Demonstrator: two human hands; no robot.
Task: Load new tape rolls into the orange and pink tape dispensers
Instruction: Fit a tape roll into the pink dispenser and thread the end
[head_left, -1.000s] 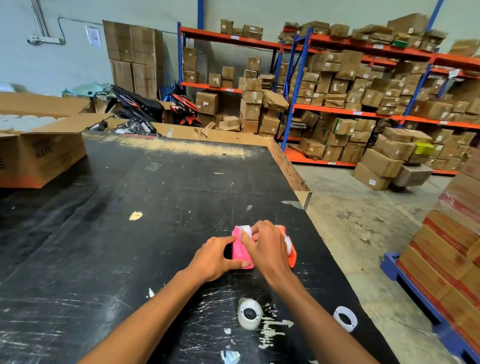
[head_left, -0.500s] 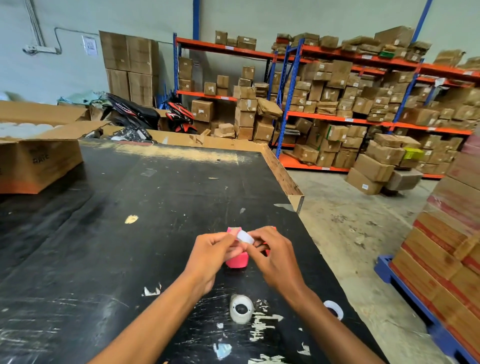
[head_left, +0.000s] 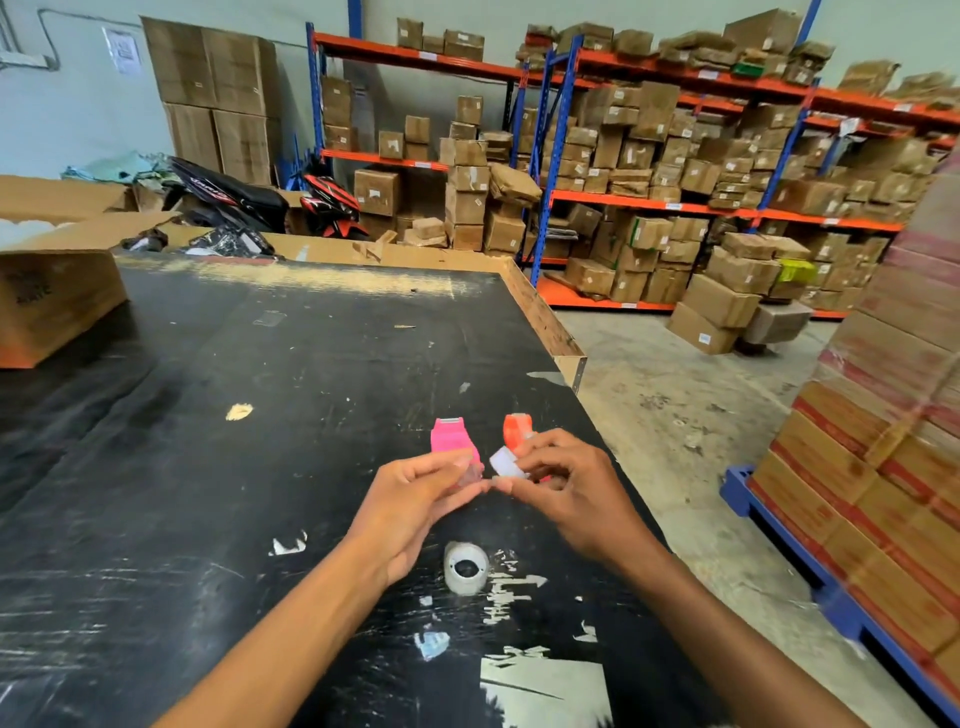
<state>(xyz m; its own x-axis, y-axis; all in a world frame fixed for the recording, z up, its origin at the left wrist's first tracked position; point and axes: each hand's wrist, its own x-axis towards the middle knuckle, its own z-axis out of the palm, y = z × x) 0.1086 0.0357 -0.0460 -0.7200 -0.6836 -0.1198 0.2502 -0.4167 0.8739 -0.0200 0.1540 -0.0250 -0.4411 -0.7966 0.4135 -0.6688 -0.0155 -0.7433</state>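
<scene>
A pink tape dispenser (head_left: 451, 440) and an orange tape dispenser (head_left: 516, 429) stand side by side on the black table (head_left: 270, 415), just beyond my fingers. My right hand (head_left: 569, 486) holds a small white tape roll (head_left: 503, 462) above the table, in front of the orange dispenser. The fingertips of my left hand (head_left: 415, 499) pinch a clear strip (head_left: 470, 472) that seems to be the roll's loose end, close to the pink dispenser's near side. A second clear tape roll (head_left: 466, 567) lies on the table between my forearms.
An open cardboard box (head_left: 52, 296) sits at the table's far left. The table's right edge (head_left: 566, 348) drops to the concrete floor. A blue pallet with stacked cartons (head_left: 883, 519) stands on the right. Shelving full of boxes (head_left: 675, 171) fills the background.
My hands have drawn back from the dispensers, which now show apart on the table. The white roll has come up in my right hand, and my left fingers pinch its end.
</scene>
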